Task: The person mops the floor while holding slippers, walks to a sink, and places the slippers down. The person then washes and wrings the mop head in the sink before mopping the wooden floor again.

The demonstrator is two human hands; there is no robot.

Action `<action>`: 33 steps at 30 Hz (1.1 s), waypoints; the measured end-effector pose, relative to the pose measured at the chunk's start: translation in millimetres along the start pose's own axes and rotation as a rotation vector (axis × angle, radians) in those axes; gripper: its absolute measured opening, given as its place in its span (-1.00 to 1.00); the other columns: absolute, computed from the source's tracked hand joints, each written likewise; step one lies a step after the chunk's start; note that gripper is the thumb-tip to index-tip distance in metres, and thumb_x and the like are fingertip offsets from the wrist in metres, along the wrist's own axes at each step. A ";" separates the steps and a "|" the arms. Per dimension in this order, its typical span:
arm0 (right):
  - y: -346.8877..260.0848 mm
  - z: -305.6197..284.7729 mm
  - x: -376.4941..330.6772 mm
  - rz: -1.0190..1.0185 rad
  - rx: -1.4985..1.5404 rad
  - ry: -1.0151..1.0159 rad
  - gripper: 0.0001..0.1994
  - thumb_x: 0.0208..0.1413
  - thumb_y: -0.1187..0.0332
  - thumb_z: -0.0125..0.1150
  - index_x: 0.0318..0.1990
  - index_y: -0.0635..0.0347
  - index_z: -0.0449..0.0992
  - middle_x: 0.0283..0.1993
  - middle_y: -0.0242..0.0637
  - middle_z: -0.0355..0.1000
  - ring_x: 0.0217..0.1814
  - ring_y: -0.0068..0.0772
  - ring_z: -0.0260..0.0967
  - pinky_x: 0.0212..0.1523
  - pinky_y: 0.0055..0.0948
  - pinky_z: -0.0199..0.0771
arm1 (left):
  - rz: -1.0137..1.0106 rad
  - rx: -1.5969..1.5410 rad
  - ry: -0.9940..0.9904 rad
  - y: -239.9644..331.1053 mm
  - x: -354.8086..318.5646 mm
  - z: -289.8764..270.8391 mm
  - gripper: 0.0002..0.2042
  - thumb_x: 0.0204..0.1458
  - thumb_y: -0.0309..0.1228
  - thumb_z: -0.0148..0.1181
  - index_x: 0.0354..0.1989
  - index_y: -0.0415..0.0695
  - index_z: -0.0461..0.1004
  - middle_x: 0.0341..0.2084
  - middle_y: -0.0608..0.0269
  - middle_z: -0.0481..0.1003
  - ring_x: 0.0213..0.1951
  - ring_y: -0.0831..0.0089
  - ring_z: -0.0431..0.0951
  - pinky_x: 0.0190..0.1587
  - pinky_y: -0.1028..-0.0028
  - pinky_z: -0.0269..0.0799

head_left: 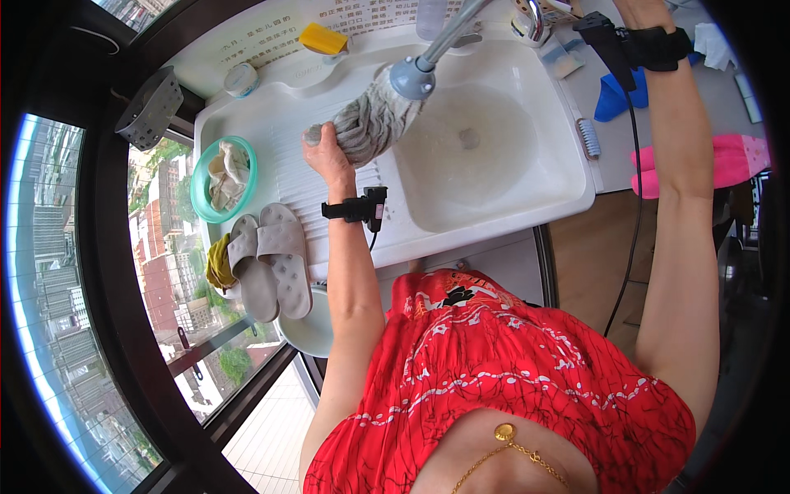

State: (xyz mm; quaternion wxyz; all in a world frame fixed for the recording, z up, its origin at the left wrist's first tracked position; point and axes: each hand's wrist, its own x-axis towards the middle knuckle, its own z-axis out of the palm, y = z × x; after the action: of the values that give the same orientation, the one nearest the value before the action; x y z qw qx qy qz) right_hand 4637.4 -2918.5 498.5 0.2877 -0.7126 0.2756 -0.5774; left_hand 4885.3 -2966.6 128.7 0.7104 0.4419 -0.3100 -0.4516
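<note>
A grey string mop (374,123) hangs tilted over the left edge of the sink basin, its strands bunched and twisted together. My left hand (329,156) is closed around the lower end of the strands, above the ribbed drainboard. From the mop's grey-blue collar, a metal handle (448,37) runs up and out at the top edge. My right arm reaches far up on the right; only the base of my right hand (643,11) shows, and its fingers are cut off by the picture's edge. Shallow cloudy water lies in the white sink (581,196).
Left on the drainboard are a turquoise basin (200,202) with a cloth and grey slippers (284,247). A yellow sponge (322,38) and a round tub (241,80) stand behind. Right of the sink lie a scrubbing brush (588,138), blue cloth (613,97) and pink gloves (716,160).
</note>
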 end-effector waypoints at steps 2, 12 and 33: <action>16.6 13.9 -11.1 0.091 0.038 0.034 -0.60 -0.07 0.47 0.12 -0.03 0.42 0.28 -0.61 -0.35 0.29 -0.56 -0.47 0.32 -0.38 -0.45 0.44 | 0.019 0.146 -0.042 -0.6 -2.7 -8.1 -0.82 -0.13 -0.48 0.15 -0.35 -0.29 0.40 -0.50 0.24 0.44 -0.46 0.45 0.40 -0.34 0.47 0.33; 63.5 10.5 -5.8 0.089 0.238 0.455 -0.80 0.00 0.36 0.20 -0.25 0.21 0.40 -0.60 -0.45 0.24 -0.58 -0.56 0.23 -0.53 -0.53 0.31 | 0.663 0.971 -0.806 -30.6 -69.1 -45.8 -0.74 -0.34 -0.49 0.25 -0.39 -0.12 0.39 -0.36 0.16 0.39 -0.27 0.11 0.36 -0.20 0.23 0.28; 59.6 33.4 -1.1 0.011 0.336 -0.110 -0.80 -0.06 0.45 -0.08 -0.28 0.32 0.38 -0.80 -0.53 0.05 -0.81 -0.65 -0.02 -0.71 -0.60 0.10 | 0.655 1.146 -1.709 -79.5 -48.9 27.1 -0.78 -0.23 -0.31 0.18 -0.39 -0.11 0.40 -0.46 0.14 0.39 -0.30 0.13 0.44 -0.25 0.23 0.38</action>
State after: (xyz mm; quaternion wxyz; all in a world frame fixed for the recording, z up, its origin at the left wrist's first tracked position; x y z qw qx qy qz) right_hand 4666.4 -2955.4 448.7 0.4204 -0.6834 0.1629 -0.5741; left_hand 4813.7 -2947.3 65.8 0.0324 0.1427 -0.9716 -0.1861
